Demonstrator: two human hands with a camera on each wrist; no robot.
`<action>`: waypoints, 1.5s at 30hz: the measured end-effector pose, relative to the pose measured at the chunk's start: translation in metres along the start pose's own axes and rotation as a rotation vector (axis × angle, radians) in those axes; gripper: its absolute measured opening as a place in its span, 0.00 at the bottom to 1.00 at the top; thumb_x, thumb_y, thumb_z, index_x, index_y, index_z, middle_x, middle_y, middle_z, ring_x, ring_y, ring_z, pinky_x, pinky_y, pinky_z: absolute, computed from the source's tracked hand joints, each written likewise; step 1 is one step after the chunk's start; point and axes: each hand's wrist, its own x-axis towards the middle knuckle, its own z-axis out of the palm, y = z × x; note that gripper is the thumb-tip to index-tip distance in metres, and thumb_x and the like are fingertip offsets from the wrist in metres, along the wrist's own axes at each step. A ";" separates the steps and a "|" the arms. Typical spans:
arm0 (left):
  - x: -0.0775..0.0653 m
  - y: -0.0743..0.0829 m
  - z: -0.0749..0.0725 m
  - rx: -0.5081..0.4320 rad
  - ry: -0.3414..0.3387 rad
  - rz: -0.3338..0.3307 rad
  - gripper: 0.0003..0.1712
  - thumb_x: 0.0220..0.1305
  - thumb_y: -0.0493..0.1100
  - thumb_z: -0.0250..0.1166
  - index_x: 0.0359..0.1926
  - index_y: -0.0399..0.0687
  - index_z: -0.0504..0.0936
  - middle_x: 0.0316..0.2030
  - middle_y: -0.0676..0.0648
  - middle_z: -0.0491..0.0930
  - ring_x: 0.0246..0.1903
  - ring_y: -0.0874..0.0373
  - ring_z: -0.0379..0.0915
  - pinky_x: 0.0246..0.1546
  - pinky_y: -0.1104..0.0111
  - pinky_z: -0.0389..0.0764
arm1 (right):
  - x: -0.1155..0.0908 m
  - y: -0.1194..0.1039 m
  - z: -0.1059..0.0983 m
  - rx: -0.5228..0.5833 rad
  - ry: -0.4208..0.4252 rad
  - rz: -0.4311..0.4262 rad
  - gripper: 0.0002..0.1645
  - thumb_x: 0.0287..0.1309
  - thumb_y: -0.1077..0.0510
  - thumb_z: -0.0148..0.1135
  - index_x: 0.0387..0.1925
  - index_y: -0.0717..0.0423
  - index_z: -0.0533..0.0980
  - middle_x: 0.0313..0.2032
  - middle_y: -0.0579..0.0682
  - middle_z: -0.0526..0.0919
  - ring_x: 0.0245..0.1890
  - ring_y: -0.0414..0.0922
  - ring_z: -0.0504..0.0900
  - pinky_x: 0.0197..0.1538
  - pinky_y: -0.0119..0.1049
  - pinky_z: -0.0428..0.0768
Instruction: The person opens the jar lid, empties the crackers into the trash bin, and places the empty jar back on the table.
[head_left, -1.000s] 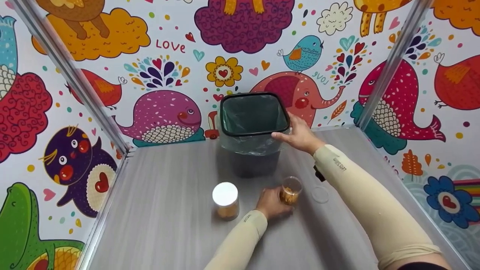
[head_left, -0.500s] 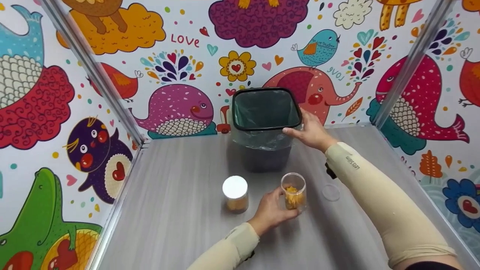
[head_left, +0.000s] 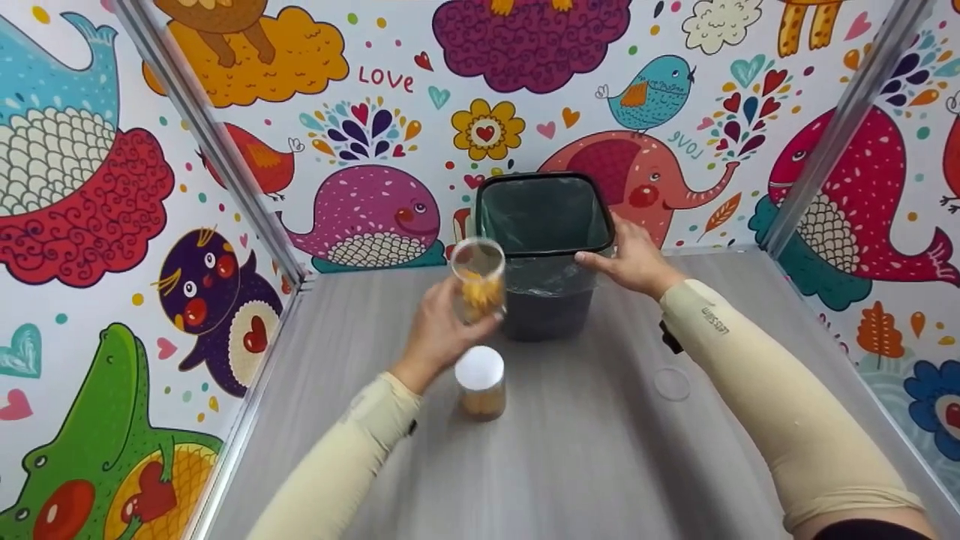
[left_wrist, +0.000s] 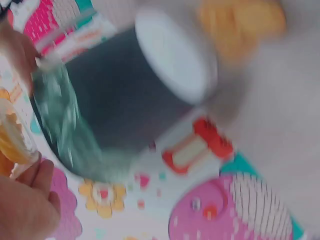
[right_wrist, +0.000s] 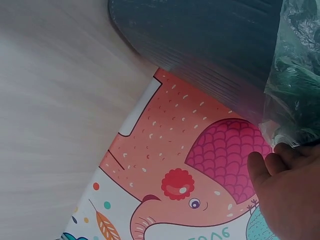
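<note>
Left hand (head_left: pixel 442 330): fingers and thumb curled round a clear open jar (head_left: pixel 486 296), centre of the head view; mouth uppermost, yellow-orange pieces inside. Jar overlaps the left edge of the bin in that view; contact between the two cannot be told. Same jar at the left edge of the left wrist view, partly cut off.

Right hand (head_left: pixel 634 259): right of centre, holding the bin at its right front corner, thumb at the front of the rim, other fingers along the side.

Bin (head_left: pixel 551 319): one, dark grey, black-rimmed, upright, upper centre; translucent green liner (head_left: pixel 551 279) folded outward over the rim.

Lidded jar (head_left: pixel 481 401): one, clear, white lid (head_left: pixel 480 367) on, orange-tan contents; upright on the tabletop (head_left: pixel 600 457), just below the left hand in the frame.

Clear disc (head_left: pixel 672 384): one, round, lying flat, right of centre, well apart from the lidded jar.

Sleeves: two, cream; left sleeve (head_left: pixel 345 450) lower left, right sleeve (head_left: pixel 765 382) lower right.
</note>
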 end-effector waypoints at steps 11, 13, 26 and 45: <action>0.086 -0.010 -0.050 0.480 -0.034 0.164 0.40 0.48 0.50 0.78 0.60 0.42 0.74 0.54 0.44 0.79 0.59 0.49 0.70 0.72 0.60 0.47 | 0.002 0.002 0.000 0.031 0.013 -0.057 0.64 0.47 0.27 0.69 0.78 0.46 0.51 0.72 0.53 0.60 0.71 0.55 0.54 0.67 0.69 0.53; 0.098 -0.007 -0.052 0.558 -0.065 0.185 0.40 0.48 0.50 0.79 0.60 0.41 0.74 0.54 0.43 0.79 0.58 0.49 0.70 0.73 0.62 0.45 | 0.002 0.001 0.000 0.034 0.013 -0.059 0.64 0.47 0.27 0.69 0.78 0.45 0.51 0.72 0.52 0.61 0.71 0.55 0.54 0.67 0.69 0.53; 0.140 0.012 -0.033 0.969 -0.230 0.307 0.43 0.47 0.48 0.78 0.62 0.36 0.71 0.57 0.39 0.76 0.61 0.45 0.68 0.72 0.59 0.47 | 0.001 0.002 0.001 0.027 0.025 -0.040 0.65 0.46 0.26 0.69 0.78 0.44 0.50 0.73 0.49 0.60 0.71 0.54 0.54 0.67 0.67 0.54; 0.154 0.024 -0.016 1.165 -0.319 0.361 0.43 0.46 0.36 0.76 0.65 0.35 0.70 0.58 0.38 0.74 0.66 0.44 0.64 0.73 0.59 0.46 | -0.002 -0.003 -0.001 -0.041 -0.010 0.028 0.70 0.46 0.23 0.65 0.78 0.53 0.47 0.74 0.57 0.54 0.73 0.58 0.49 0.69 0.64 0.53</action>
